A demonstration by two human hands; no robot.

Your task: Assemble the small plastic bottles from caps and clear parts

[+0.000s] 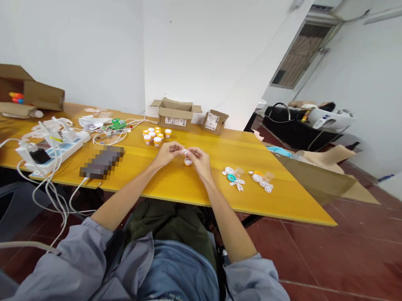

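Both hands are brought together over the middle of the table (188, 190). The L hand (167, 154) and R hand (200, 160) are closed fingertip to fingertip, w/ a small white part (185, 152) pinched between them. Exact finger placement can't be told, as the part is too small. Just under the fingers a short orange vial (188, 162) is stood on the table top; whether it is touched by the hands isn't clear. The white part is judged v. light, stiff plastic, smooth and prob. slippery, so easily dropped or flicked away. It is best taken at its rim by thumb and forefinger tips, w/ light pressure only. The vial is judged light and rigid too, and tippy if knocked, so it is best gripped by the body. Behind the L hand a cluster of capped vials (155, 136) is set. To the right a heap of loose parts (235, 177) and a second heap (262, 180) are spread, well apart from the hands. A box (175, 113) is placed at the far edge and a power strip (52, 149) at the left.
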